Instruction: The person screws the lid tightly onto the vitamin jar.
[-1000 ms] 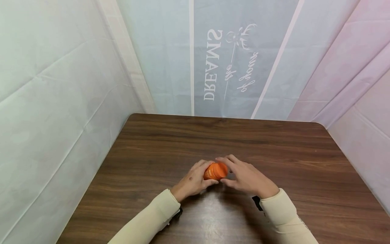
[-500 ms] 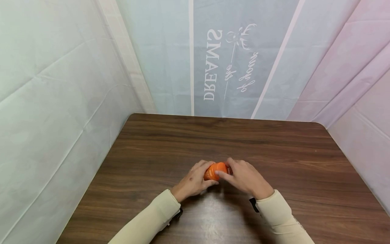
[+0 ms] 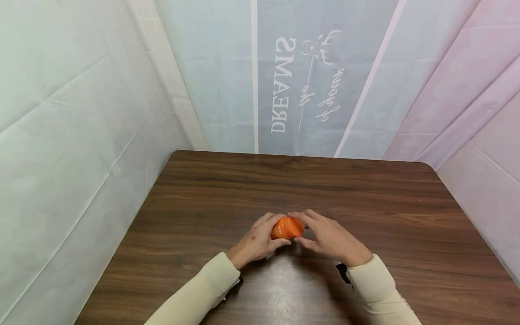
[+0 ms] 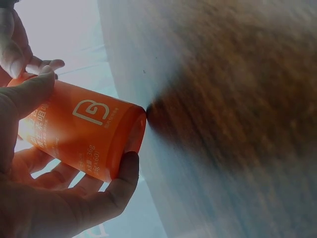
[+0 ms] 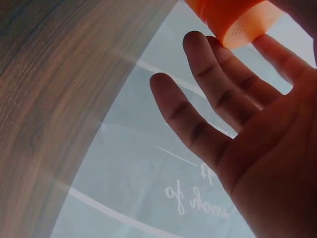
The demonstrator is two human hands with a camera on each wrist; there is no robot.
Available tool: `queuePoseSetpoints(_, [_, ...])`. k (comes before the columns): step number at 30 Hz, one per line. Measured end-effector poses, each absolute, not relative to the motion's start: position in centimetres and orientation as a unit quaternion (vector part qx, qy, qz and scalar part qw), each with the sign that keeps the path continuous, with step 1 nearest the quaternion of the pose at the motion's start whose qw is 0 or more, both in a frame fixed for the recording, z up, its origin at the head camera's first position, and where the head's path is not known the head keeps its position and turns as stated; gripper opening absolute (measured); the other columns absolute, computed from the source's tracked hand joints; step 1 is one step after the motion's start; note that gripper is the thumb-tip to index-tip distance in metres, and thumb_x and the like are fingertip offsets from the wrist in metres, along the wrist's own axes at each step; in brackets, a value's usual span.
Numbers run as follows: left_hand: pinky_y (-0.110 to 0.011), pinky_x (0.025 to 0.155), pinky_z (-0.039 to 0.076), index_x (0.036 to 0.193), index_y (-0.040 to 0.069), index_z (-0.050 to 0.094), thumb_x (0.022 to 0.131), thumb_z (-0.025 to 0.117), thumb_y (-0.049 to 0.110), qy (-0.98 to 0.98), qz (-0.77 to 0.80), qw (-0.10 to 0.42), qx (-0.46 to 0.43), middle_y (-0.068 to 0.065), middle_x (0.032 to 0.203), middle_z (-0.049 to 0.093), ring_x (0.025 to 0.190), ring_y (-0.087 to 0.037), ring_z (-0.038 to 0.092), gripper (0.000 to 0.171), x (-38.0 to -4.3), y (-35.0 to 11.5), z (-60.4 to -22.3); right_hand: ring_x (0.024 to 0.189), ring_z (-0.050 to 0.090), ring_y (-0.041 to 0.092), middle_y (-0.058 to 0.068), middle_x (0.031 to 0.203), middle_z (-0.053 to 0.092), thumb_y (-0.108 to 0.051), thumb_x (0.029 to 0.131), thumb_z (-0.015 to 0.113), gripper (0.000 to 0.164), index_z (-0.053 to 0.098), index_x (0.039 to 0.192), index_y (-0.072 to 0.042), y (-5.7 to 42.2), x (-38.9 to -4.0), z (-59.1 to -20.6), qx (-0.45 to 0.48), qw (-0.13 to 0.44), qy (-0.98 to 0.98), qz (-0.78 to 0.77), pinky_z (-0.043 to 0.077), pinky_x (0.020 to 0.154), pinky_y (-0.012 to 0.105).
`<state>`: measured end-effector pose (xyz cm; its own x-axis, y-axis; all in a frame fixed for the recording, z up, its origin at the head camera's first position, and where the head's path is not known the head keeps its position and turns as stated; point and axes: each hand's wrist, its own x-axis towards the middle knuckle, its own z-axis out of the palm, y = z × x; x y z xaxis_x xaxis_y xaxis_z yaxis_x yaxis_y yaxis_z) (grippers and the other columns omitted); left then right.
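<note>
Midway between the sides of the table, an orange bottle with white lettering and a looped logo tilts its orange cap toward the table's right. The left hand grips its body; the right hand, fingers spread and gently bent, loosely surrounds the cap.

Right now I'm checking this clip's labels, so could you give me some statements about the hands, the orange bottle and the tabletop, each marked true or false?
1. The left hand grips the printed orange bottle. True.
2. The right hand is near the bottle's orange cap. True.
3. The right hand is clenched into a fist. False: its fingers are spread.
4. The bottle stands upright. False: it is tilted, cap end toward the right hand.
5. The tabletop is brown with a wood grain. True.
</note>
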<state>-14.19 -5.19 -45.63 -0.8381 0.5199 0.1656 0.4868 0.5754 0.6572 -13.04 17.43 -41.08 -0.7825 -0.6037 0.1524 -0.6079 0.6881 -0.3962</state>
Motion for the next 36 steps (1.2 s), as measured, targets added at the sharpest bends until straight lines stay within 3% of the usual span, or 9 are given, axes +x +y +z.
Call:
queuePoseSetpoints(5, [-0.032, 0.085, 0.049, 0.137, 0.015, 0.054, 0.088, 0.078, 0.029, 0.888, 0.357, 0.018, 0.289, -0.004, 0.125, 0.057, 0.103, -0.016, 0.055, 0.056, -14.23, -5.19, -45.69, 0.094, 0.066, 0.019, -0.001, 0.111, 0.063, -0.036, 0.093, 0.072, 0.051, 0.056, 0.135, -0.012, 17.06, -13.04, -41.18, 0.310, 0.013, -0.923, 0.228, 0.055, 0.075, 0.035])
queuePoseSetpoints(9, [-0.032, 0.084, 0.048, 0.135, 0.017, 0.055, 0.088, 0.078, 0.029, 0.889, 0.357, 0.021, 0.287, -0.003, 0.124, 0.057, 0.103, -0.016, 0.054, 0.053, -14.22, -5.12, -45.68, 0.070, 0.058, 0.006, -0.009, 0.086, 0.062, -0.048, 0.094, 0.067, 0.041, 0.061, 0.112, -0.012, 16.66, -13.11, -41.44, 0.272, 0.015, -0.932, 0.240, 0.050, 0.062, 0.026])
queuePoseSetpoints(12, [-0.033, 0.085, 0.049, 0.136, 0.017, 0.055, 0.088, 0.079, 0.029, 0.889, 0.359, 0.026, 0.284, -0.003, 0.125, 0.057, 0.105, -0.017, 0.054, 0.054, -14.14, -5.06, -45.53, 0.058, 0.049, 0.003, -0.010, 0.071, 0.055, -0.055, 0.094, 0.062, 0.044, 0.057, 0.099, -0.012, 16.45, -13.15, -41.65, 0.244, 0.013, -0.941, 0.235, 0.045, 0.055, 0.024])
queuePoseSetpoints(16, [-0.034, 0.085, 0.049, 0.137, 0.016, 0.054, 0.089, 0.078, 0.029, 0.891, 0.356, 0.029, 0.282, -0.004, 0.126, 0.057, 0.104, -0.018, 0.054, 0.055, -14.06, -5.07, -45.40, 0.067, 0.058, 0.007, -0.002, 0.095, 0.064, -0.060, 0.091, 0.063, 0.058, 0.057, 0.119, -0.010, 16.52, -13.04, -41.67, 0.240, 0.011, -0.945, 0.223, 0.049, 0.060, 0.027])
queuePoseSetpoints(20, [-0.034, 0.084, 0.049, 0.138, 0.015, 0.053, 0.089, 0.077, 0.030, 0.892, 0.352, 0.025, 0.285, -0.004, 0.125, 0.057, 0.102, -0.018, 0.054, 0.057, -14.05, -5.11, -45.41, 0.078, 0.064, 0.013, 0.002, 0.120, 0.059, -0.048, 0.089, 0.073, 0.069, 0.049, 0.144, -0.013, 16.98, -12.94, -41.43, 0.293, 0.018, -0.932, 0.214, 0.053, 0.065, 0.028])
queuePoseSetpoints(24, [-0.034, 0.086, 0.049, 0.140, 0.016, 0.052, 0.089, 0.077, 0.033, 0.891, 0.353, 0.024, 0.284, -0.003, 0.125, 0.057, 0.104, -0.017, 0.054, 0.060, -14.06, -5.13, -45.44, 0.076, 0.063, 0.011, 0.000, 0.116, 0.058, -0.031, 0.091, 0.076, 0.061, 0.050, 0.143, -0.014, 17.27, -12.98, -41.35, 0.336, 0.021, -0.917, 0.214, 0.053, 0.065, 0.027])
queuePoseSetpoints(27, [-0.033, 0.086, 0.049, 0.141, 0.017, 0.052, 0.089, 0.077, 0.033, 0.891, 0.352, 0.024, 0.285, -0.002, 0.125, 0.057, 0.104, -0.017, 0.054, 0.060, -14.07, -5.12, -45.45, 0.073, 0.060, 0.007, -0.001, 0.111, 0.057, -0.029, 0.092, 0.075, 0.057, 0.051, 0.141, -0.014, 17.29, -12.98, -41.40, 0.340, 0.019, -0.915, 0.216, 0.051, 0.062, 0.025])
queuePoseSetpoints(31, [-0.034, 0.085, 0.049, 0.139, 0.015, 0.053, 0.089, 0.077, 0.031, 0.891, 0.350, 0.018, 0.289, -0.003, 0.124, 0.058, 0.103, -0.017, 0.054, 0.059, -14.07, -5.14, -45.46, 0.069, 0.055, 0.005, -0.001, 0.105, 0.058, -0.034, 0.094, 0.072, 0.053, 0.054, 0.137, -0.011, 17.11, -12.94, -41.48, 0.329, 0.027, -0.921, 0.208, 0.048, 0.059, 0.023])
queuePoseSetpoints(36, [-0.032, 0.084, 0.048, 0.138, 0.015, 0.054, 0.089, 0.078, 0.029, 0.892, 0.347, 0.016, 0.288, -0.003, 0.124, 0.058, 0.102, -0.017, 0.055, 0.056, -14.10, -5.12, -45.47, 0.073, 0.058, 0.010, 0.005, 0.112, 0.063, -0.046, 0.096, 0.065, 0.053, 0.057, 0.132, -0.009, 16.53, -12.94, -41.72, 0.294, 0.030, -0.934, 0.200, 0.049, 0.063, 0.026])
